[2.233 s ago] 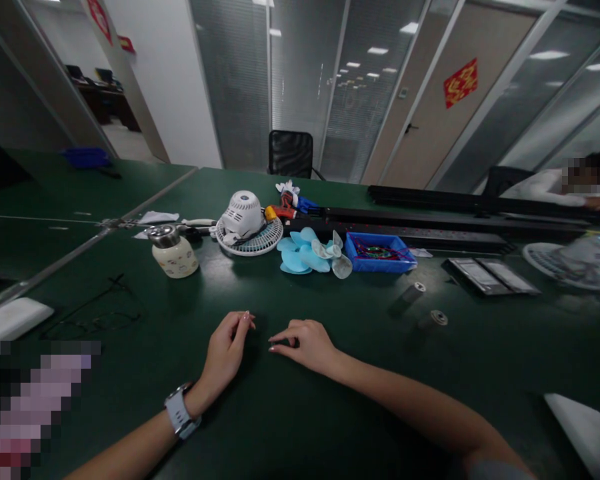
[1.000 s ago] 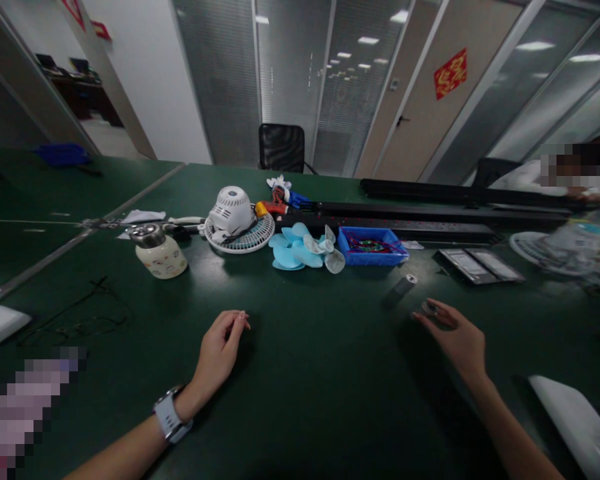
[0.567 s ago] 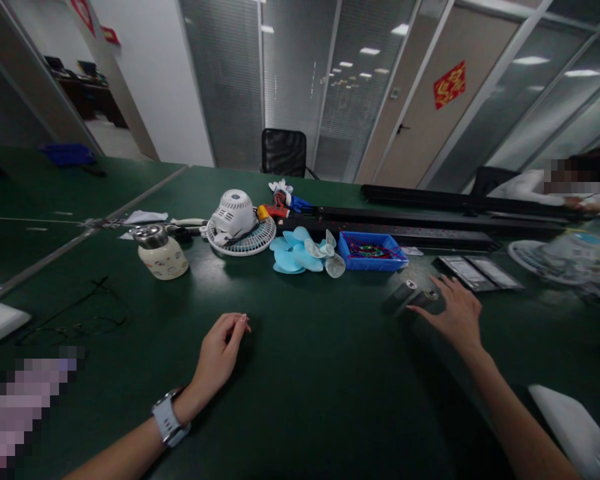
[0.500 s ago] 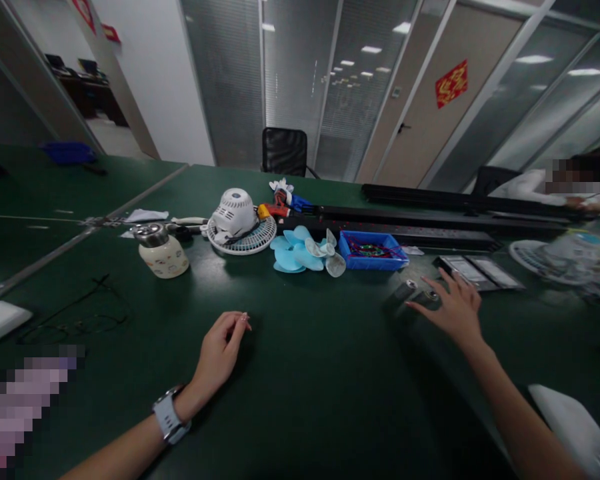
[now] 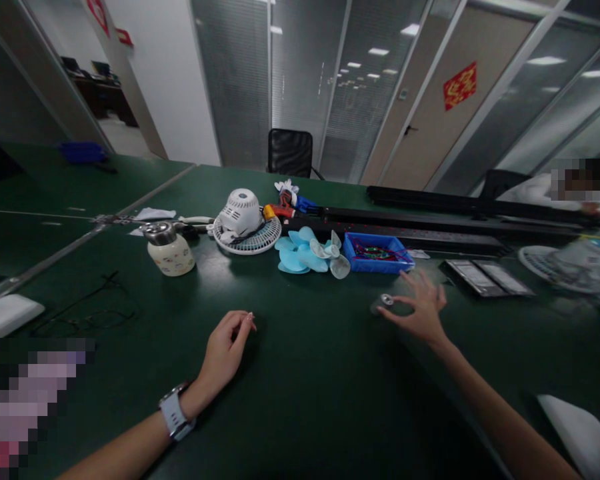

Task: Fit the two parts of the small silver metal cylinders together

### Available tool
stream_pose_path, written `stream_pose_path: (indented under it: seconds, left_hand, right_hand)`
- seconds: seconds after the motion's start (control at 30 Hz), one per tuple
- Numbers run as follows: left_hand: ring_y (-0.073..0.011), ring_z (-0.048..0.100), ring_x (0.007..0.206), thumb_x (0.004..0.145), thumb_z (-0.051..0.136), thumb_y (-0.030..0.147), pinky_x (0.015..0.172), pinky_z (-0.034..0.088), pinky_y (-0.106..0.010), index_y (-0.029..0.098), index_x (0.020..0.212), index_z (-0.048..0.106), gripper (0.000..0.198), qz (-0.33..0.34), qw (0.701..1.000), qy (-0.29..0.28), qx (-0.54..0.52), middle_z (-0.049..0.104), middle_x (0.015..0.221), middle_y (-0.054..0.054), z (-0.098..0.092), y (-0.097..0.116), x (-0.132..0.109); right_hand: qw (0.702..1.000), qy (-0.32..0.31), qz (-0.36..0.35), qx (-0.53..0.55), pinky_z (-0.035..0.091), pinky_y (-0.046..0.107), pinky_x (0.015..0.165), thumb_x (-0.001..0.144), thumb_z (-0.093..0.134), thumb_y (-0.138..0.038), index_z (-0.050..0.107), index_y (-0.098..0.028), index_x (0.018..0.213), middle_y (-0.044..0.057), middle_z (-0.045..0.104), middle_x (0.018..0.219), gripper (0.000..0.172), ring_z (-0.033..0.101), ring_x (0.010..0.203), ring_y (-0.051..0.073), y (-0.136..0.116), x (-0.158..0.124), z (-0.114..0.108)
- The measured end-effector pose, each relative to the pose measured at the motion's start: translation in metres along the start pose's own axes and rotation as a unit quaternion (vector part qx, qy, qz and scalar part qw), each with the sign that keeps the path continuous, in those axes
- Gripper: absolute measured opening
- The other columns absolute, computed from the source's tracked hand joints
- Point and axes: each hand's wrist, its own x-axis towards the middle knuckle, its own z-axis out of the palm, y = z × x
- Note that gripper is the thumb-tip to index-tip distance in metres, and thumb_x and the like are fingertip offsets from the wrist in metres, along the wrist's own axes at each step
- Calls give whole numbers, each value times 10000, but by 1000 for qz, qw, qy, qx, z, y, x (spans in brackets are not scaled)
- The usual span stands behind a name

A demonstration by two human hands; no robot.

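Note:
My left hand (image 5: 227, 347) rests on the green table with its fingers curled in and the thumb against the index finger; nothing shows in it. A watch (image 5: 177, 412) is on that wrist. On the right, my right hand (image 5: 423, 313) is open, fingers spread. Its thumb tip overlaps the end of a small dark metal cylinder (image 5: 381, 305) with a silvery end, perhaps a motor; whether they touch I cannot tell. The index fingertip is apart from it. Just behind is a blue tray (image 5: 380, 266) holding thin coloured wires.
Light-blue fan blades (image 5: 300, 252) lie left of the tray, beside a white fan head (image 5: 241, 213) on its grille. A cream jar (image 5: 171, 257) and eyeglasses (image 5: 87, 320) are at left. Flat panels (image 5: 487, 277) lie at right, black rails (image 5: 455, 237) behind. Someone sits far right.
My right hand has moved left, away from the flat panels. One cylinder now shows farther left by the thumb, where two blurred ones appeared. My left hand stays put; the view shifted slightly.

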Motion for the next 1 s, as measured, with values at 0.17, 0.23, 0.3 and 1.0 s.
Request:
stream_pose_path:
  seconds: [0.17, 0.23, 0.3, 1.0]
  left_hand:
    - [-201, 610, 940, 936, 459, 387, 813, 496, -312, 200, 769, 657, 320, 27, 999, -25, -8, 658, 990, -68, -2, 7, -3]
    - [-205, 614, 979, 934, 475, 364, 852, 501, -328, 212, 837, 685, 278, 51, 997, -53, -18, 667, 1019, -72, -3, 11, -6]
    - [-211, 609, 1036, 920, 514, 344, 903, 501, -354, 234, 964, 698, 219, 82, 992, -87, -30, 672, 1080, -74, -4, 17, -8]
    - [-218, 724, 861, 803, 687, 366, 812, 581, -388, 224, 854, 493, 246, 39, 988, -66, -134, 757, 862, -58, 4, 46, 5]
  right_hand:
    - [971, -93, -151, 161, 53, 657, 1097, 651, 757, -514, 755, -302, 846, 17, 414, 1483, 288, 215, 1420, 361, -115, -7, 14]
    - [958, -112, -173, 201, 47, 643, 1106, 643, 766, -513, 754, -310, 854, 10, 418, 1483, 293, 223, 1419, 354, -143, -6, 20]
    - [950, -117, -181, 224, 46, 633, 1112, 639, 769, -511, 751, -303, 849, 12, 431, 1474, 296, 234, 1417, 351, -158, -6, 25]
    - [935, -130, -127, 305, 253, 556, 1040, 588, 801, -483, 694, -259, 779, 59, 602, 1306, 313, 385, 1338, 349, -176, -19, 40]
